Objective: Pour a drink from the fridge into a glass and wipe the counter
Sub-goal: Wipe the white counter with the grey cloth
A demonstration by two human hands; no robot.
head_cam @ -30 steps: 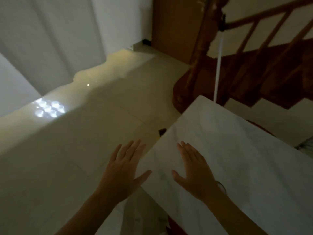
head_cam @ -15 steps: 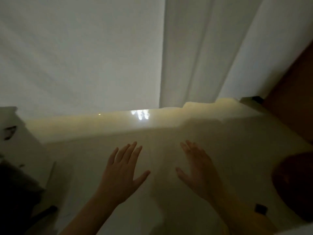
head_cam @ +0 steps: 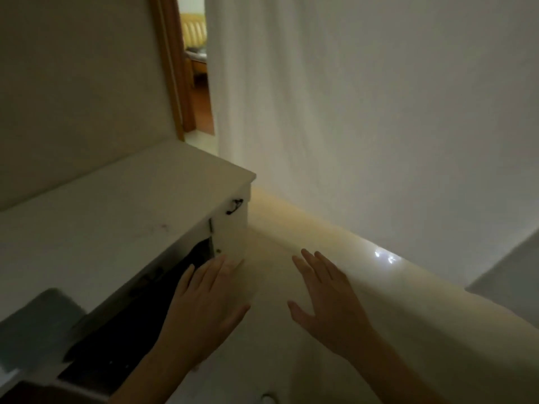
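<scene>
Both my hands are out in front, palms down, fingers straight and spread, holding nothing; left hand (head_cam: 201, 304) hovers by the cabinet (head_cam: 122, 205) corner, right hand (head_cam: 326, 301) over the glossy floor (head_cam: 291, 360); the surface on that cabinet is smooth, matte white, squared at the edge; one small black handle (head_cam: 234, 206) on its side; a white curtain (head_cam: 335, 112) hangs in soft folds; one wooden door frame (head_cam: 172, 68) beyond; fridge, drink and glass not in sight.

Cabinet (head_cam: 102, 217) interior dark, unreadable
</scene>
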